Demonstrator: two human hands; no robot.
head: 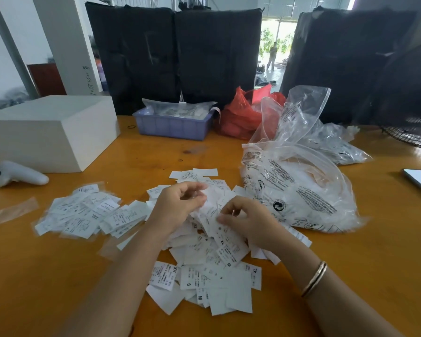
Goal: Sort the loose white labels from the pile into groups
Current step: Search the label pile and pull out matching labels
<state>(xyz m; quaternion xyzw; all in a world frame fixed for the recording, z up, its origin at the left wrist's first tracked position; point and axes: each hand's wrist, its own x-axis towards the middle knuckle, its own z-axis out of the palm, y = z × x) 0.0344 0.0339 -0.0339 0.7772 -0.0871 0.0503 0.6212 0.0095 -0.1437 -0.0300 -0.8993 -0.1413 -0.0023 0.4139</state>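
Labels, already set apart in a group [88, 215], are lying at the left of the orange table [58, 276], near a white box [49, 132]. The left hand [180, 203] is hovering over the main pile of labels [212, 271], fingers curled and pinching white labels at the pile's top. The right hand [248, 222] is pinching one label just beside it. A clear plastic bag [297, 190] is sitting at the right, touching the pile.
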